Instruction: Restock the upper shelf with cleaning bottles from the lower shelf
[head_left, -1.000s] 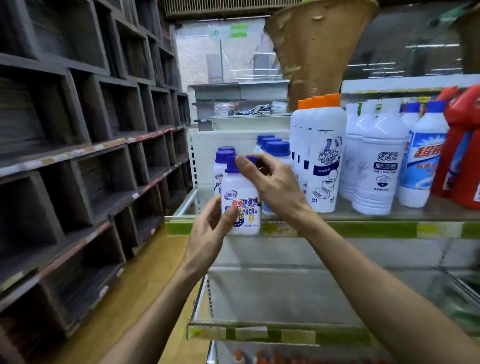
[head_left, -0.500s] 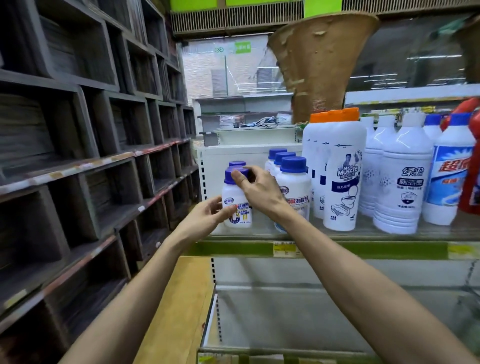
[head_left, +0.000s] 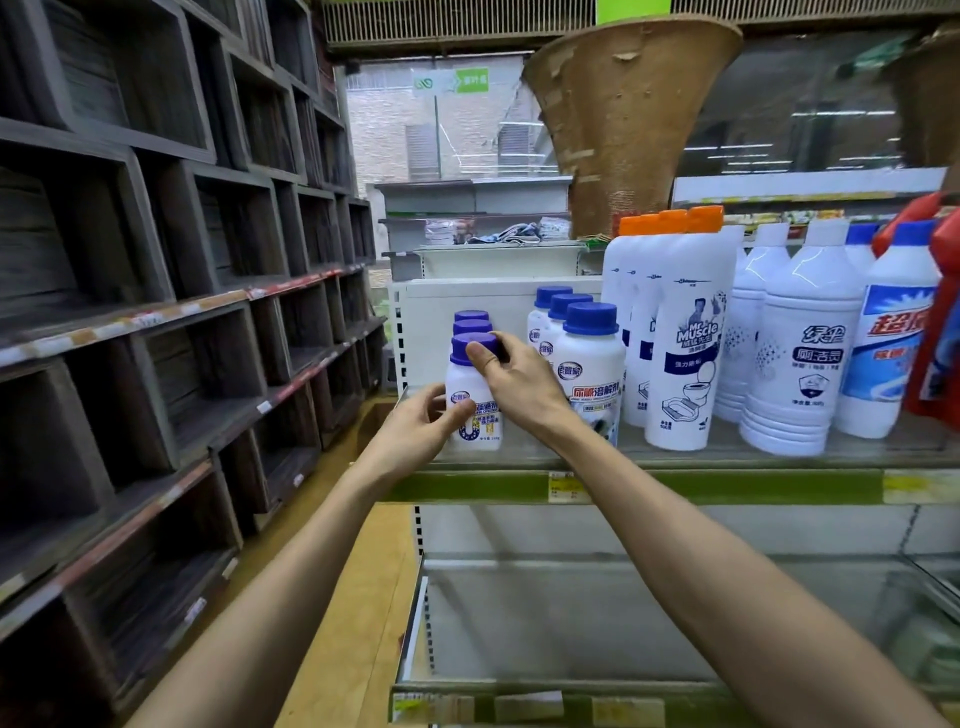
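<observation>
You're steadying the purple-capped bottle (head_left: 469, 385): right hand (head_left: 519, 387) pinching its cap (head_left: 464, 344), left hand (head_left: 415, 432) gripping its stiff, probably light body.

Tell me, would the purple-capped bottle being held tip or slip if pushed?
Probably stiff: the purple-capped bottle looks like hard white plastic. Its body is squat and wide for its height, so it would likely stand steadily on the shelf. Its smooth sides suggest it may slide rather than tip.
</observation>
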